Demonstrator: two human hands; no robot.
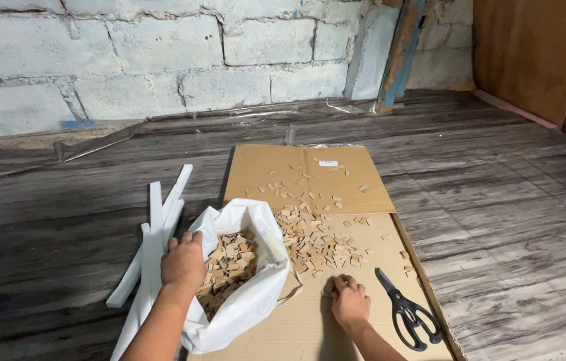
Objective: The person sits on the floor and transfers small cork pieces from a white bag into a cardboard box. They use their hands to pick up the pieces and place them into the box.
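Grey plank floor (510, 200) runs to a block wall, and on it lies our flattened cardboard sheet (309, 174), a stiff, light base. Beside it the white plastic bag (256, 301) sits slumped and soft; our left hand (182, 261) grips its rim, the surest hold. Small wooden pieces (316, 244) lie scattered on the cardboard, light and loose, best pinched several at once; our right hand (348, 297) is curled over a few. Black scissors (406, 311) rest just beside it.
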